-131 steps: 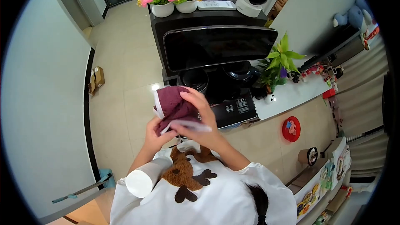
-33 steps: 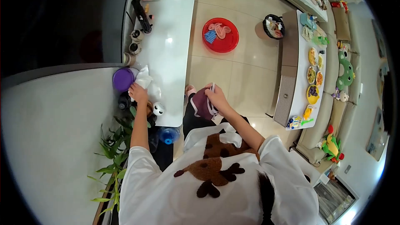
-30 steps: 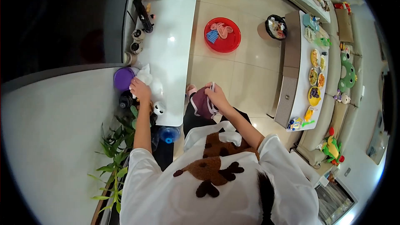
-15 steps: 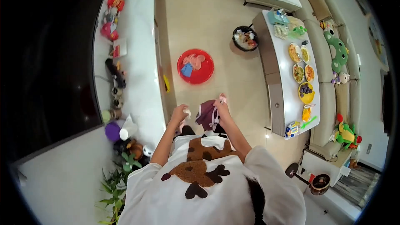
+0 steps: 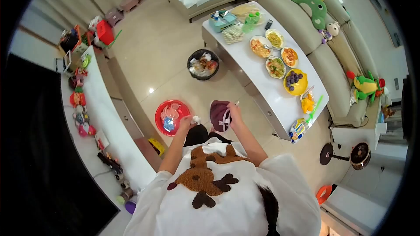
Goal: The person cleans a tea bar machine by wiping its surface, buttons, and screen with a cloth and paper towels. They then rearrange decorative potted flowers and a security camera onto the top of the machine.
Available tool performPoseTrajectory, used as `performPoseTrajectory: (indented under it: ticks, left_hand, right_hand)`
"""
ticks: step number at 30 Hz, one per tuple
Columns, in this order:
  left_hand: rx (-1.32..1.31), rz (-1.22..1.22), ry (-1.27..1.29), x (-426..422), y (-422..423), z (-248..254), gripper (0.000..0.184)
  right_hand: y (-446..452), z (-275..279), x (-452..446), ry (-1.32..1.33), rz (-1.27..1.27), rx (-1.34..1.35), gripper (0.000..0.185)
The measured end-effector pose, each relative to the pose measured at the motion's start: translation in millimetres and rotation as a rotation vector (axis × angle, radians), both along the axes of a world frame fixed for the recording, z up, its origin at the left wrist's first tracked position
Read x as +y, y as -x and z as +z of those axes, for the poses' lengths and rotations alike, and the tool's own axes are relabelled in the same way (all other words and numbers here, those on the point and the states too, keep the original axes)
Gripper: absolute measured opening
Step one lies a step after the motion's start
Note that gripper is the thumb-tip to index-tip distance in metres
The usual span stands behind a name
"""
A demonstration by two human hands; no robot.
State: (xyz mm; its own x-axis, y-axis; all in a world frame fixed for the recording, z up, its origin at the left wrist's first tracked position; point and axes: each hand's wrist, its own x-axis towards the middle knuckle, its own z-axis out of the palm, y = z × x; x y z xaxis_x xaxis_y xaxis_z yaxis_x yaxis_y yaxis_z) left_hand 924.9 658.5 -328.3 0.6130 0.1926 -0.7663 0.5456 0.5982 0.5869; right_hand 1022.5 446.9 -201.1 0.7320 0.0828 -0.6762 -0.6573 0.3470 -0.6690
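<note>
My left hand (image 5: pixel 187 122) is closed on a small crumpled white tissue (image 5: pixel 196 119), just right of the red basin (image 5: pixel 161 112). In my right hand (image 5: pixel 234 112) a maroon cloth with white straps (image 5: pixel 218 112) hangs down, gripped near its upper right edge. A bit of white shows at the fingertips of that hand. Pink and blue cloths (image 5: pixel 169 114) lie inside the basin on the floor. The two hands are apart, in front of the white shirt.
A black trash bin (image 5: pixel 203 77) with waste stands ahead on the floor. To the right is a white table (image 5: pixel 280 100) with plates of food, before a sofa (image 5: pixel 297 30) with plush toys. A long white cabinet (image 5: pixel 107 118) with small items runs along the left.
The view has turned toward the table and trash bin. My left hand has left the white roll on the cabinet, now holding a white tissue. The maroon cloth remains in my right hand.
</note>
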Motion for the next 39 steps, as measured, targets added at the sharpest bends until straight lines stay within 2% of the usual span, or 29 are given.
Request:
performPoseTrajectory:
  ticks: [1,2,4,5,6,8,11,13,14,15,17,19,21,23,25,26,28,29,31,33,39]
  left_hand:
    - [0.022,-0.016,-0.026,-1,-24,14,0.015]
    - [0.016,-0.042,-0.029,6,-41,1,0.015]
    - [-0.431,-0.522,-0.585,30,-73,-46,0.014]
    - [-0.537,-0.612,-0.744,34,-100,-47,0.017]
    - [-0.380,-0.507,-0.577,36,-131,-37,0.021]
    - [-0.065,-0.138,-0.247,33,-195,-11,0.029]
    - [0.067,0.029,-0.269,35,-272,19,0.040]
    - [0.148,-0.057,-0.355,39,-311,23,0.048]
    - [0.218,-0.281,-0.405,52,-327,7,0.066]
    - [0.227,-0.303,-0.404,55,-337,-11,0.066]
    - [0.330,-0.507,-0.472,66,-352,-39,0.056]
    - [0.346,-0.690,-0.489,53,-359,-13,0.050]
    - [0.186,-1.211,-0.341,28,-361,11,0.045]
    - [-0.017,-1.325,-0.045,-10,-354,30,0.045]
    - [0.011,-1.371,0.301,-60,-348,78,0.046]
    - [0.009,-1.413,0.301,-83,-343,98,0.046]
    - [0.105,-1.431,0.419,-121,-330,124,0.045]
    - [0.111,-1.487,0.419,-136,-327,127,0.045]
    - [-0.326,-1.870,0.008,-168,-316,128,0.041]
    - [-0.437,-1.897,0.046,-201,-302,130,0.042]
    - [-0.540,-2.103,0.159,-312,-190,165,0.037]
  right_hand:
    - [-11,8,-4,-0.002,-0.021,-0.006,0.011]
    - [-18,21,-7,-0.024,-0.085,0.079,0.011]
    - [-32,24,-13,-0.031,-0.168,0.154,0.013]
    - [-39,22,-15,-0.034,-0.207,0.155,0.013]
    - [-46,20,-17,-0.104,-0.269,0.161,0.010]
    - [-67,22,-19,-0.172,-0.369,0.159,0.008]
    - [-97,34,-12,-0.093,-0.482,0.197,0.009]
    - [-110,36,-9,-0.066,-0.581,0.124,0.011]
    - [-115,13,-11,-0.024,-0.596,0.122,0.010]
    - [-121,5,-10,-0.020,-0.617,0.135,0.010]
    - [-126,-5,1,-0.026,-0.669,0.150,0.007]
    - [-128,-6,0,-0.070,-0.628,0.116,0.013]
    - [-135,16,0,-0.130,-0.723,0.152,0.013]
    - [-131,8,-12,-0.133,-0.783,0.129,0.013]
    - [-134,20,-21,-0.288,-0.910,0.150,0.011]
    - [-131,27,-26,-0.332,-0.956,0.075,0.017]
    - [-117,28,-41,-0.341,-1.031,0.013,0.018]
    - [-104,28,-49,-0.341,-1.067,-0.029,0.019]
    - [-67,22,-67,-0.331,-1.166,-0.133,0.020]
    - [-27,31,-86,-0.214,-1.164,-0.119,0.025]
    - [105,49,-135,-0.252,-1.390,-0.226,0.021]
